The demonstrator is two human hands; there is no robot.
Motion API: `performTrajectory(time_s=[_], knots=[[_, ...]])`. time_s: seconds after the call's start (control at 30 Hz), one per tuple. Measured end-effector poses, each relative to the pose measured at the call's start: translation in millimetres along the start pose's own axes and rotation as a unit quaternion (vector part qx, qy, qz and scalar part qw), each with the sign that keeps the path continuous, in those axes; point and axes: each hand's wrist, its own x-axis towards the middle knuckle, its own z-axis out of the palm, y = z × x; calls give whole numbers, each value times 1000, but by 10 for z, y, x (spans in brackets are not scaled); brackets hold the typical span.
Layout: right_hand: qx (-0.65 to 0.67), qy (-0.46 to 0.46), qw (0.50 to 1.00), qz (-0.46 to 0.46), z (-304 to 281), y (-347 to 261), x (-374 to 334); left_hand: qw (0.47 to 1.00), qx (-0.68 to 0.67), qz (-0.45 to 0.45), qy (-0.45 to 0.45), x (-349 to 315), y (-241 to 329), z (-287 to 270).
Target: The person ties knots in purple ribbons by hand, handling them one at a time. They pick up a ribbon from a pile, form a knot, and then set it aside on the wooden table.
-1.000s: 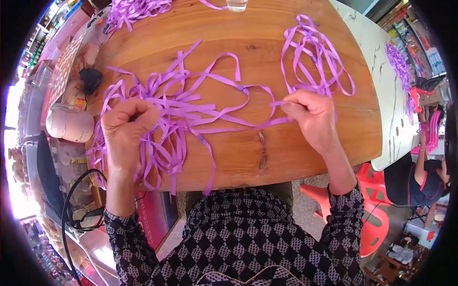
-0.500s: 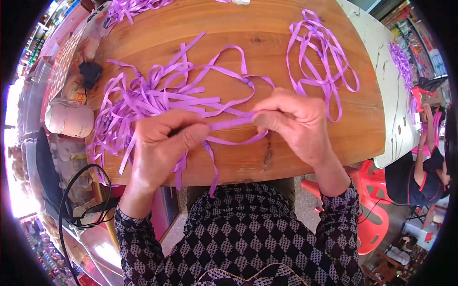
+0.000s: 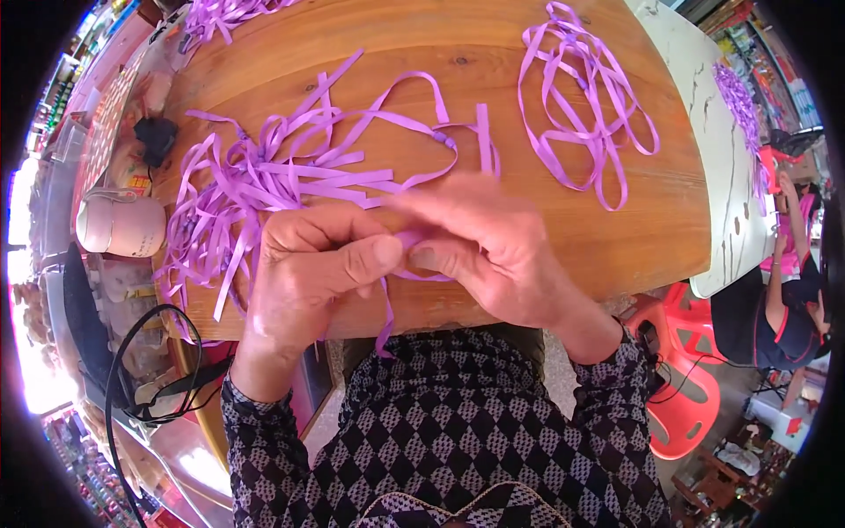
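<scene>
Pinching purple ribbon point(image 3: 411, 238) mid-frame is my left hand point(image 3: 308, 261). I can't tell whether my blurred right hand point(image 3: 503, 255) grips it.

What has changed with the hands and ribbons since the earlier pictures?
The left hand has moved right and the right hand left, so they nearly meet around a purple ribbon. A flat ribbon end now shows beyond the right hand, whose fingers are blurred. The looped ribbon and the pink jar stayed put.

free tabletop point(image 3: 629, 246) lower right, ribbons point(image 3: 242, 189) left
</scene>
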Motion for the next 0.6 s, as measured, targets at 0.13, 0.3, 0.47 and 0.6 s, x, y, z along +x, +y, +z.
performTrajectory(time_s=[0.13,0.3,0.47,0.6], knots=[[156,24,977,140,24,18,-199,973,-221,-22,-59,47,-77,-90],[-32,48,997,56,195,-2,-312,952,-301,-3,-60,62,-185,98],[-209,30,974,-78,131,-142,-324,996,-69,33,-49,-38,-264,199],[-223,41,969,-96,4,-153,-258,991,49,9,-123,-76,-280,172]])
